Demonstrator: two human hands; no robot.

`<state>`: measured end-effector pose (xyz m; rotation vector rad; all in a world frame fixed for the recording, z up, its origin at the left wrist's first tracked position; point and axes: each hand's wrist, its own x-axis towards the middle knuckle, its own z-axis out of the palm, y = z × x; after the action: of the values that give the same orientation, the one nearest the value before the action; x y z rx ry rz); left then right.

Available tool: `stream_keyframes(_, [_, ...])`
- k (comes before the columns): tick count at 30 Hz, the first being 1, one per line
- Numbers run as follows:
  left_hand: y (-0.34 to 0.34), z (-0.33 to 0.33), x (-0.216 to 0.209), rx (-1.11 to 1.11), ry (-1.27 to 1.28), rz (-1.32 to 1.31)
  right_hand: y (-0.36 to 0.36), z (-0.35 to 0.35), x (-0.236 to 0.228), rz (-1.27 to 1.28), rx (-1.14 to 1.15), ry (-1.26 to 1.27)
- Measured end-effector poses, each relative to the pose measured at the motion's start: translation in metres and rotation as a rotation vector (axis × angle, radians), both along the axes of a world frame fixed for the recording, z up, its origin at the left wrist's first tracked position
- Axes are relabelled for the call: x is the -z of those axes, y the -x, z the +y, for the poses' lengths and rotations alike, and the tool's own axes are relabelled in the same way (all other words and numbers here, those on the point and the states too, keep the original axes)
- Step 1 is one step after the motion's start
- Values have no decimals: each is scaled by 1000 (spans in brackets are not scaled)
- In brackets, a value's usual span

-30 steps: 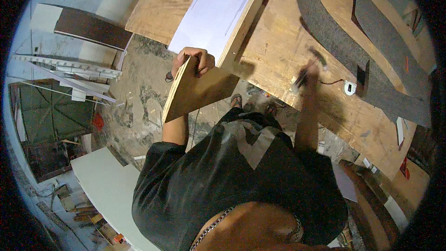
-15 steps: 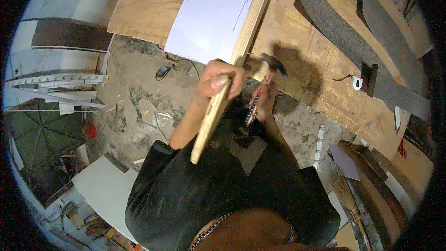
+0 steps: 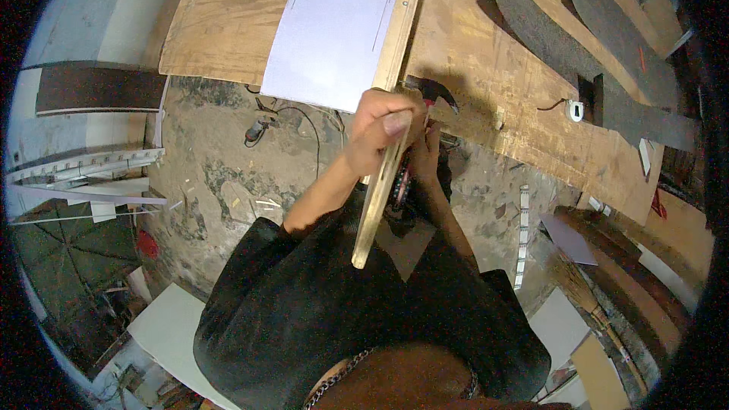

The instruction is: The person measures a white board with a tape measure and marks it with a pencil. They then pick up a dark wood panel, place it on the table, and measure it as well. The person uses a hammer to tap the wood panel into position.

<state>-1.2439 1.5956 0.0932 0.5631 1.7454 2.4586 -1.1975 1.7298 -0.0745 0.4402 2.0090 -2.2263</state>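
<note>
My left hand [image 3: 383, 125] is closed around a pale wooden stick [image 3: 372, 220], which slants down toward my chest. Directly beyond that fist lies a long wooden batten [image 3: 399, 30] along the edge of a white sheet with dark lines [image 3: 326, 38]. Whether stick and batten are one piece is hidden by the fist. My right hand [image 3: 427, 153], partly behind the stick, grips a claw hammer [image 3: 434, 93] with a black and red handle. The hammer's dark head is close to the near end of the batten, beside my left hand; any contact is hidden.
Plywood boards [image 3: 471, 53] form the work surface ahead. Dark grey curved pieces [image 3: 547, 38] and a white tape measure [image 3: 575, 111] lie at the right. On the floor are a corded tool [image 3: 258, 130] and its cable. A straw broom [image 3: 581, 288] leans at the lower right.
My left hand and the stick have moved right, toward my right hand. The hammer head has shifted slightly left and farther away, and is now partly behind my left fist. The view has shifted a little.
</note>
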Motion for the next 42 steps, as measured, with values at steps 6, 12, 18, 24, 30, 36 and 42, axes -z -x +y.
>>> stream_keyframes(6, [-1, -4, -7, 8, -1, -62, 7, 3, 0, -68, 183, 119])
stream_keyframes(12, [3, -5, -2, 25, -43, -51, 16, 26, 17, -250, 34, 191])
stream_keyframes(18, [-2, 4, 4, -53, -1, -114, 24, 8, -5, 97, -66, -72])
stream_keyframes(24, [-2, 2, 5, -57, -48, -11, 59, 40, -23, -247, 235, 398])
stream_keyframes(30, [-6, 0, -4, -60, -72, 33, 49, 38, -42, -497, -269, 394])
stream_keyframes(36, [3, -9, 6, 10, -137, 52, 51, 18, -54, -494, 275, 485])
stream_keyframes(42, [0, -4, -1, -51, -139, 52, 50, 32, -52, -584, 15, 478])
